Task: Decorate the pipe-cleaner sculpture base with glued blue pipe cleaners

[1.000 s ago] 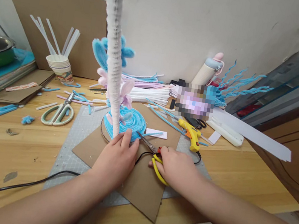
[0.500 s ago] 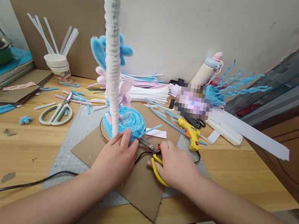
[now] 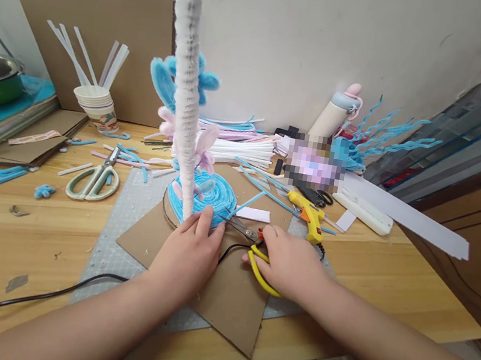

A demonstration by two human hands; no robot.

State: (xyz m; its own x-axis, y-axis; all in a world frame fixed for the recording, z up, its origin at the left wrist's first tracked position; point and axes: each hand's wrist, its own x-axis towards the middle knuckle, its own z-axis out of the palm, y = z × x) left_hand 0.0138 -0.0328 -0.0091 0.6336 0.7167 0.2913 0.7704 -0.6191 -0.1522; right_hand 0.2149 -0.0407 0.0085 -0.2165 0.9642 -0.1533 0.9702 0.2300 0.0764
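My right hand (image 3: 289,262) grips a pair of yellow-handled scissors (image 3: 259,249), with an orange-red piece near the pivot. The blades point left, against the edge of a flat coil of blue pipe cleaner (image 3: 219,195) and close to its loose blue end (image 3: 246,204). My left hand (image 3: 190,245) presses the near edge of that coil, fingers bent over it beside the foot of a tall white pipe-cleaner stem (image 3: 187,82). Blue and pink fuzzy petals (image 3: 164,82) sit around the stem. What lies under my left fingertips is hidden. Brown cardboard (image 3: 231,307) lies beneath the coil.
Green-handled scissors (image 3: 95,179) lie left, beyond a black cord (image 3: 41,294). A yellow glue gun (image 3: 309,213) rests right of the coil. Behind are bundled white pipe cleaners (image 3: 240,150), stacked paper cups (image 3: 96,107) holding strips, and a bottle (image 3: 335,113). A grey cutting mat (image 3: 112,244) underlies the cardboard.
The whole view has shifted slightly. The scissors and my right hand have moved a little to the right relative to the coil; my left hand keeps its place on it.
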